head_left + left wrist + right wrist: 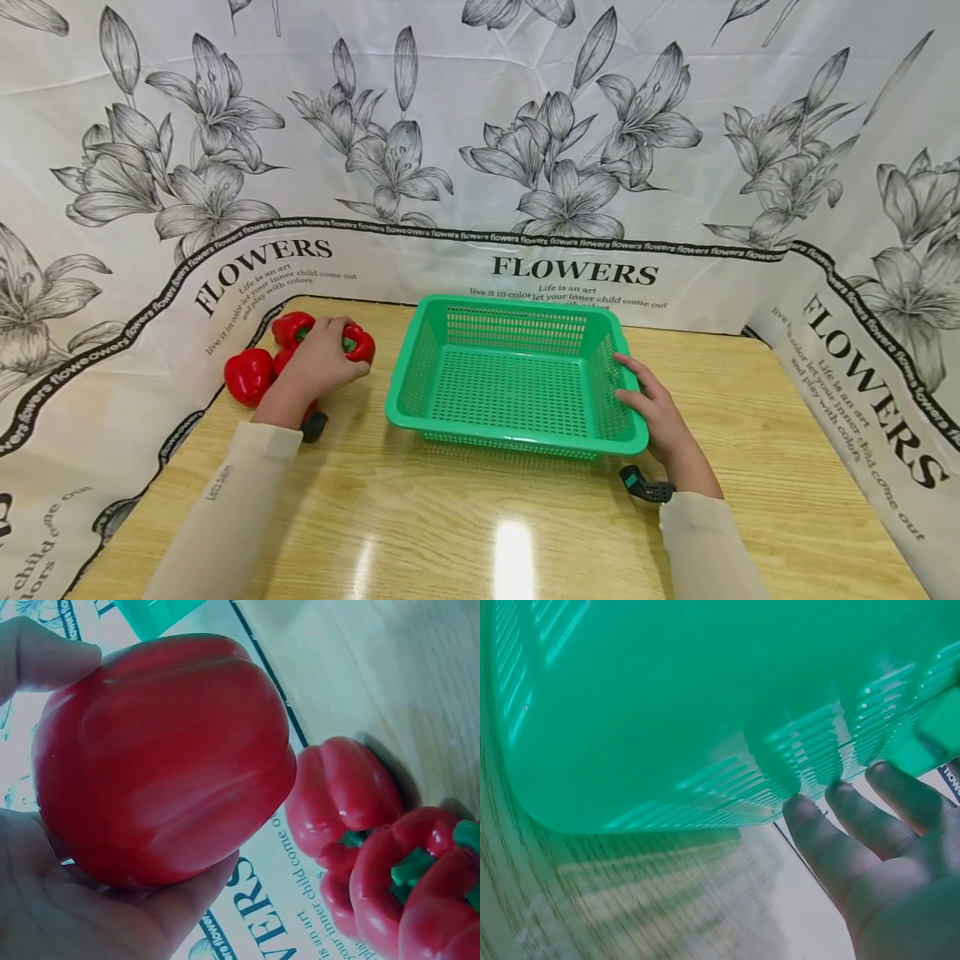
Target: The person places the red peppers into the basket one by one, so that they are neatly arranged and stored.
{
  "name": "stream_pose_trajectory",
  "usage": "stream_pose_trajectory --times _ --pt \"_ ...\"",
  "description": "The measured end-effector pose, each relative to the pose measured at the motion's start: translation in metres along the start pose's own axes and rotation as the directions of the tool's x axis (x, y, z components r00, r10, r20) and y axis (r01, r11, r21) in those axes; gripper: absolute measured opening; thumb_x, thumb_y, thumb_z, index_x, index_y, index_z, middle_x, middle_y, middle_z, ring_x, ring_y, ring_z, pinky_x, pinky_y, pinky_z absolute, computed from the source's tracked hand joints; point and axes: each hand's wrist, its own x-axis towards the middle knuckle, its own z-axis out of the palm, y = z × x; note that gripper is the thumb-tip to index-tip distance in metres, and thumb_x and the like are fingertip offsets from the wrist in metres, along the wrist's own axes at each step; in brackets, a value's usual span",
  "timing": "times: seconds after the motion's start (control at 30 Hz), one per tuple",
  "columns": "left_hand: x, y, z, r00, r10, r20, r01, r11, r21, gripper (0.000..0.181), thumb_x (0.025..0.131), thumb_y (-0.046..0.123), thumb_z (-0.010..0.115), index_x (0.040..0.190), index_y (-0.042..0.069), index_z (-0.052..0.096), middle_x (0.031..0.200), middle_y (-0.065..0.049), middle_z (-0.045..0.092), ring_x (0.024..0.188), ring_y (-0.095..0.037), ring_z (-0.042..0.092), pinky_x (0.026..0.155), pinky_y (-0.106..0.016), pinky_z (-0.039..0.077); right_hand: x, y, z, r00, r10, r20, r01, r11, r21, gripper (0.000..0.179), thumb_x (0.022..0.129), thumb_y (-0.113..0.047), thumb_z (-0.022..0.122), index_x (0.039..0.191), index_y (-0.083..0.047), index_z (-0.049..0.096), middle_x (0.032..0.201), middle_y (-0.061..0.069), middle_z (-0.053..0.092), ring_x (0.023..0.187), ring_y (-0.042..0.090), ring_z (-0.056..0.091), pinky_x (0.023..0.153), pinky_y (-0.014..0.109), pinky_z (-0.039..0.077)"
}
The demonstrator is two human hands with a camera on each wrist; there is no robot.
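Cloth [420, 83] with black line-drawn lilies and the word FLOWERS is hanging along the back and sides of what I'm seeing in the head view. Below that, a light wood-grain desk [450, 533] is taking up most of the rest and catching some glare near me. Next size down, a green plastic basket [517, 442] is sitting mid-desk, showing its slotted floor and walls. Two pale sleeves [236, 500] are reaching in from the bottom. The right hand [663, 417] is gripping the basket's right side, two digits hooking over the rim, and in the right wrist view I'm seeing three fingertips right up against the outside wall. The left hand [322, 354] is holding a red bell pepper [165, 757], fingers wrapping wide around it, left of the basket. Three other red peppers [247, 377] are bunching together just beside that one, some showing green stems. Smallest stuff: a black gadget [648, 486] is poking out by each wrist.
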Motion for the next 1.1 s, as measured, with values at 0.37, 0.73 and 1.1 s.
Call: stream_pose_trajectory --times 0.37,0.73,1.1 --pt "-0.003 0.012 -0.005 0.999 0.041 -0.027 -0.042 0.998 -0.045 0.079 0.078 0.032 0.06 0.147 0.005 0.033 0.14 -0.019 0.038 0.114 -0.036 0.049 0.094 -0.056 0.048 0.001 0.0 0.001 1.0 0.023 -0.017 -0.023 1.0 -0.006 0.057 0.1 -0.015 0.045 0.153 -0.02 0.026 0.157 0.021 0.016 0.118 0.027 0.045 0.08 0.035 0.055" --pt "-0.009 0.029 -0.014 0.995 0.095 -0.016 -0.096 0.994 -0.058 0.077 0.079 0.031 0.063 0.146 0.004 0.036 0.136 -0.02 0.043 0.113 -0.036 0.051 0.091 -0.053 0.051 0.001 0.0 0.001 0.999 0.03 -0.019 -0.03 0.999 -0.012 0.057 0.1 -0.018 0.045 0.153 -0.021 0.026 0.158 0.02 0.015 0.12 0.032 0.042 0.081 0.035 0.055" --pt "-0.017 0.043 -0.018 0.99 0.139 0.009 -0.138 0.988 -0.07 0.076 0.08 0.03 0.065 0.146 0.005 0.037 0.135 -0.018 0.047 0.111 -0.034 0.052 0.088 -0.049 0.053 0.001 0.001 0.0 1.0 0.019 -0.015 -0.019 1.0 0.003 0.056 0.101 -0.018 0.045 0.153 -0.021 0.026 0.156 0.02 0.017 0.115 0.024 0.047 0.08 0.035 0.055"
